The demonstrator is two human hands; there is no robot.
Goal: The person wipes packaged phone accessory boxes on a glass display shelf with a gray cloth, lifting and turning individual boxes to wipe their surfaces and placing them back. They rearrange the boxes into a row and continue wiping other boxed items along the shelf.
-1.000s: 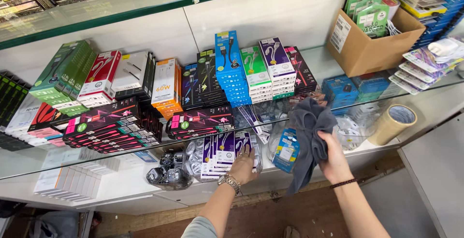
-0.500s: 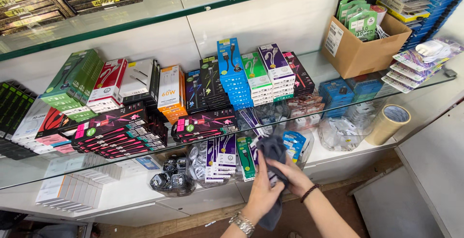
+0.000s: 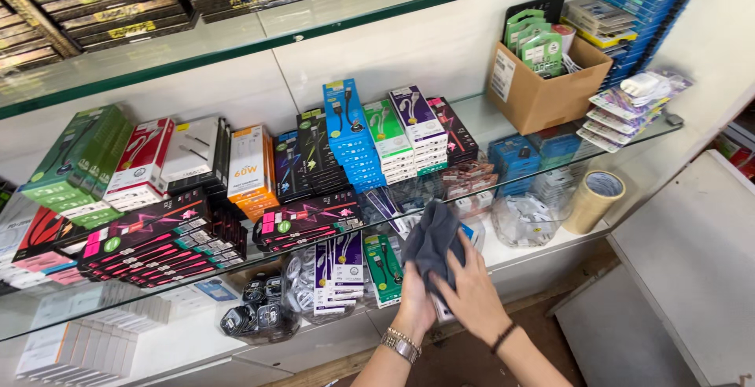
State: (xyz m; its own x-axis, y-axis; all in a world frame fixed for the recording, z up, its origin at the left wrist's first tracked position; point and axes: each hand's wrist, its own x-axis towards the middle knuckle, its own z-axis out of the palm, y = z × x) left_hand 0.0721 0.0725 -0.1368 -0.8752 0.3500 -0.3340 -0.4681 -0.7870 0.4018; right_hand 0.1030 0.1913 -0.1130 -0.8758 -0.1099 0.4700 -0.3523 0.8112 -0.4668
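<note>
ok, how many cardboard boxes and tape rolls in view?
2. One open cardboard box stands on the glass shelf at upper right; one tape roll stands on the lower white shelf at right. More may be hidden behind packages.

Bright, even light from above; shadows soft. The clear glass shelf with green-tinted edge [image 3: 550, 168] shows pale reflections and mild glare. Wide-angle bending at frame edges; focus sharp centrally, slight softness on the grey cloth [image 3: 431, 244].

Bunched dark grey cloth [image 3: 431, 244], shelf-front
</note>
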